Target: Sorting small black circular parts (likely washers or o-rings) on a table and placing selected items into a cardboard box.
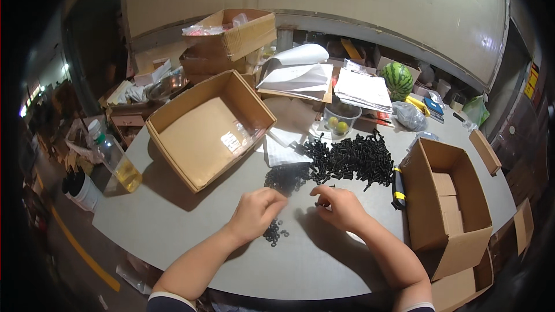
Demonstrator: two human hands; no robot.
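Observation:
My left hand is closed in a pinch just above the table, and whatever its fingertips hold is hidden. Beside it, a small cluster of black nuts lies scattered. A larger pile of black nuts spreads just beyond that hand. My right hand has curled fingers, with the dark end of what looks like a black screw showing at the thumb and fingertips. Past the right hand is a big heap of black screws. A gap separates the two hands.
An open cardboard box tilts at the left, and another cardboard box stands at the right beside a black-and-yellow utility knife. A bottle of yellow liquid is far left. Papers, a plastic tub and a watermelon line the back.

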